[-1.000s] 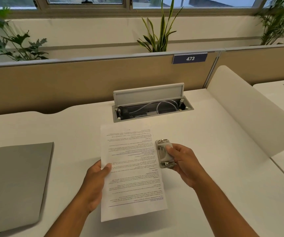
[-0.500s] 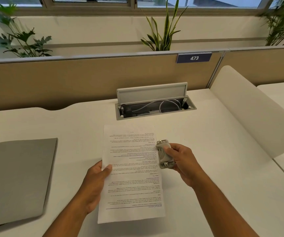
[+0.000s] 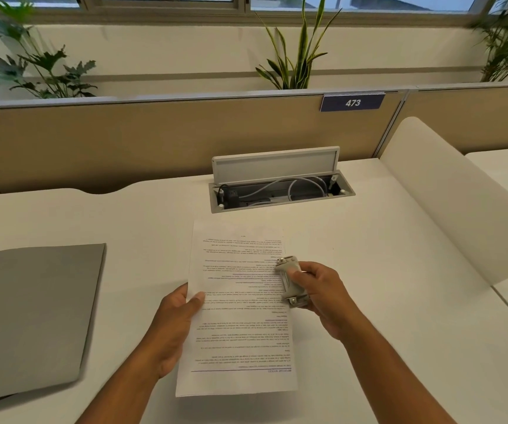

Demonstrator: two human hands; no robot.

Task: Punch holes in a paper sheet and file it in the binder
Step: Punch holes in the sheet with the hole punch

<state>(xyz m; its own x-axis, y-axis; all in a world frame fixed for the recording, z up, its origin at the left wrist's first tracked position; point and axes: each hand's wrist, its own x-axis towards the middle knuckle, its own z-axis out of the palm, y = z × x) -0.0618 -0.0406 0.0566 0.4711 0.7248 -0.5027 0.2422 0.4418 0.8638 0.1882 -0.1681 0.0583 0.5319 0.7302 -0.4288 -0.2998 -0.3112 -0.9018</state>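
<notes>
Sheet (image 3: pixel 240 319) of printed text, its lines upside down to the camera, is held over the middle of the worktop (image 3: pixel 384 301), toward the front edge. The left hand (image 3: pixel 171 327) pinches its left margin, thumb flat on the printed face and the fingers tucked out of sight below. The right hand (image 3: pixel 323 296) grips a small grey punch (image 3: pixel 289 280) at the sheet's right margin, about halfway along the page, fingers curled round the tool's body and the thumb pressed on its top; whether the paper's edge sits inside the slot cannot be told. A closed grey binder (image 3: pixel 32 316) lies flat near the worktop's left edge, well apart from the sheet. At the back edge, beyond the page, a cable box (image 3: pixel 280 191) is sunk in the surface with its lid raised and white cables showing inside. A tan partition (image 3: pixel 124 142) behind carries a blue plate (image 3: pixel 352 103) reading 473, with plants (image 3: pixel 295 56) above it. A white curved divider (image 3: pixel 448 194) closes the right side.
</notes>
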